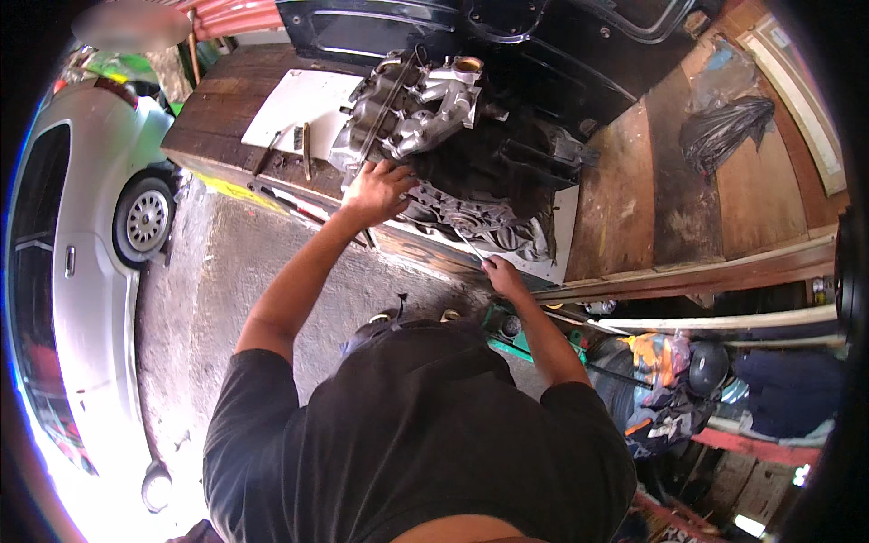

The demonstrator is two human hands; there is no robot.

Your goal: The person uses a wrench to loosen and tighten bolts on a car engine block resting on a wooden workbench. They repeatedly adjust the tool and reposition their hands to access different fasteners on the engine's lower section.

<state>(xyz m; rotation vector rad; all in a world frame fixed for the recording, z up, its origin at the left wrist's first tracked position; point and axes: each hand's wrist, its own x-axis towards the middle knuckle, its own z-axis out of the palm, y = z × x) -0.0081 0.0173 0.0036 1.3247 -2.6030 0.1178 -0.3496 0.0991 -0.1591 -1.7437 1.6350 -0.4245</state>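
Observation:
A grey metal engine (425, 118) lies on the workbench in front of me, with a dark body and a ribbed, cast front part (493, 226) toward its near side. On the engine's near left edge rests my left hand (378, 192), its fingers spread over the metal. My right hand (501, 274) is closed around the end of a slim, shiny metal tool (472, 246), whose exact kind I cannot make out. The tool's far end reaches the cast front part. Under the engine, a white sheet (563, 226) shows at the right.
On the bench's left side, a wooden-handled brush (306, 149) lies at a white board (294, 109). A silver car (95, 217) stands at left. Wooden planks (688, 199) and a black plastic bag (724, 131) are at right. A black panel (579, 54) leans behind the engine.

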